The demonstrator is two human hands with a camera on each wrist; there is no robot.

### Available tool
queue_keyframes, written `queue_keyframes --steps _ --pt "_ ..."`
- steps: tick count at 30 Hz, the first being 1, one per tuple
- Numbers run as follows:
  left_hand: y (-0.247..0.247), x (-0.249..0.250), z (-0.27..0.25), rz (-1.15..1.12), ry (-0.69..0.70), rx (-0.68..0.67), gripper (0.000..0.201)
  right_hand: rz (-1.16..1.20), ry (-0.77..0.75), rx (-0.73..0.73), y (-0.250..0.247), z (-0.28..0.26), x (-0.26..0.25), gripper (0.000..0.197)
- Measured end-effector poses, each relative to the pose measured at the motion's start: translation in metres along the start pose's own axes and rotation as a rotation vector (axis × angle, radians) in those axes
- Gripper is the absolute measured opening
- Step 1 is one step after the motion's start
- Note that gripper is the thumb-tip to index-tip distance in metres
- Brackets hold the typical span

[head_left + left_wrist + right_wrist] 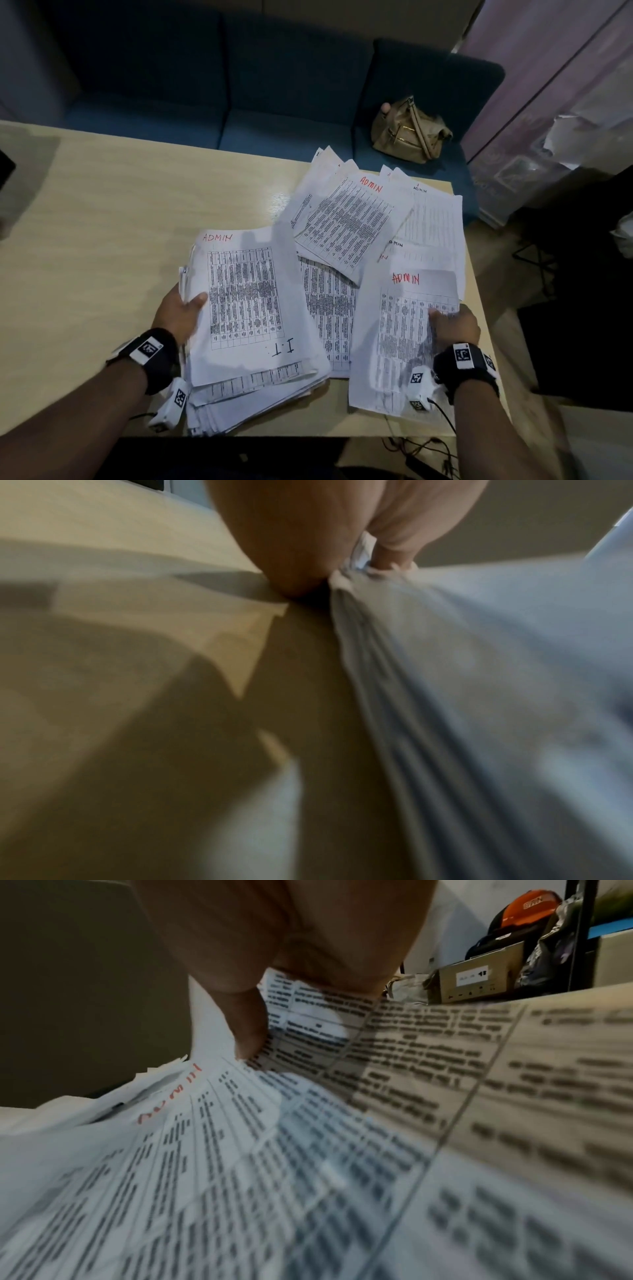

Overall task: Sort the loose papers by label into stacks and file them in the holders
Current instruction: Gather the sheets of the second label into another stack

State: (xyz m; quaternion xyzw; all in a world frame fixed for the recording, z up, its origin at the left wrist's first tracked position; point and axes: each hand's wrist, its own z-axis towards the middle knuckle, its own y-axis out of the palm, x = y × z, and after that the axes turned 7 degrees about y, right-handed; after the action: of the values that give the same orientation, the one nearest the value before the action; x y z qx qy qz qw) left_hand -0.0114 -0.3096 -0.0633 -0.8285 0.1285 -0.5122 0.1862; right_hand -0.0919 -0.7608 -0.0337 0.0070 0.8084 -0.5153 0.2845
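Observation:
A thick stack of printed sheets (246, 308) lies at the table's near edge; its top page reads ADMIN in red and I.T. in black. My left hand (181, 313) grips the stack's left edge (369, 631), thumb on top. To the right, my right hand (452, 323) holds the right side of a single ADMIN sheet (400, 329), thumb (250, 1026) pressed on the print with the fingers hidden under it. A loose fan of other ADMIN pages (356, 219) spreads behind both hands. No holders are in view.
The light wooden table (102, 222) has bare surface to the left. A blue sofa (239, 102) with a tan handbag (407, 132) sits behind it. Cables (424, 448) hang below the near right edge. Boxes and bags (479, 972) crowd a shelf at right.

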Motion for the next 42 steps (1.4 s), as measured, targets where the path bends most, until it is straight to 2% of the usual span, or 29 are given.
queue_keyframes --steps 2,6,9,11,13,16,18,20,23,25,29,31,33,36,37,38,40,42 --pt "0.000 0.000 0.000 0.000 -0.002 -0.007 0.042 0.080 -0.001 -0.014 -0.003 -0.002 -0.002 0.035" --pt "-0.002 -0.002 0.001 0.003 -0.002 -0.021 0.042 0.180 -0.029 -0.041 -0.034 -0.006 -0.020 0.013" --pt "-0.002 -0.001 0.002 0.004 0.000 -0.025 0.042 0.167 -0.121 0.079 -0.073 -0.001 -0.037 0.028" --pt "-0.001 0.000 0.001 0.006 -0.002 -0.021 0.041 0.109 -0.216 0.196 -0.100 -0.001 -0.055 0.031" --pt "-0.001 0.000 0.001 0.006 0.000 -0.021 0.041 0.087 -0.293 0.247 -0.134 -0.006 -0.076 0.034" --pt "-0.001 0.000 0.002 -0.013 -0.011 -0.023 0.040 0.126 -0.334 0.189 -0.175 -0.006 -0.099 0.047" --pt "0.000 0.000 0.003 -0.032 -0.023 -0.015 0.040 0.174 -0.364 0.130 -0.181 -0.008 -0.114 0.052" --pt "0.001 0.001 0.004 -0.058 -0.040 -0.009 0.040 0.306 -0.388 0.114 -0.161 -0.022 -0.133 0.049" --pt "0.002 0.002 0.005 -0.103 -0.060 0.001 0.037 0.428 -0.404 0.020 -0.097 -0.053 -0.159 0.029" --pt "0.003 0.002 0.006 -0.124 -0.073 0.018 0.037 0.331 -0.417 -0.103 -0.041 -0.073 -0.166 0.028" --pt "0.005 -0.001 0.007 -0.245 -0.109 0.032 0.044 0.291 -0.288 -0.288 0.054 -0.094 -0.153 0.022" --pt "0.003 0.001 0.008 -0.423 -0.114 0.018 0.055 0.258 -0.244 -0.356 0.090 -0.109 -0.144 0.015" --pt "-0.002 0.004 0.008 -0.511 -0.072 -0.029 0.066 0.124 -0.273 -0.400 0.115 -0.122 -0.141 0.010" --pt "-0.003 0.005 0.008 -0.302 0.011 -0.100 0.067 -0.013 -0.327 -0.587 0.138 -0.135 -0.141 0.013" --pt "-0.002 0.006 0.009 -0.205 0.018 -0.092 0.060 -0.070 -0.359 -0.622 0.145 -0.137 -0.141 0.025" --pt "-0.001 0.007 0.009 -0.135 0.017 -0.070 0.049 -0.141 -0.424 -0.595 0.149 -0.138 -0.141 0.048" --pt "0.000 0.010 0.008 -0.104 0.006 -0.053 0.033 -0.229 -0.525 -0.448 0.150 -0.138 -0.144 0.086" --pt "-0.003 0.012 0.007 -0.130 0.019 -0.077 0.025 -0.242 -0.658 -0.348 0.146 -0.135 -0.155 0.096"
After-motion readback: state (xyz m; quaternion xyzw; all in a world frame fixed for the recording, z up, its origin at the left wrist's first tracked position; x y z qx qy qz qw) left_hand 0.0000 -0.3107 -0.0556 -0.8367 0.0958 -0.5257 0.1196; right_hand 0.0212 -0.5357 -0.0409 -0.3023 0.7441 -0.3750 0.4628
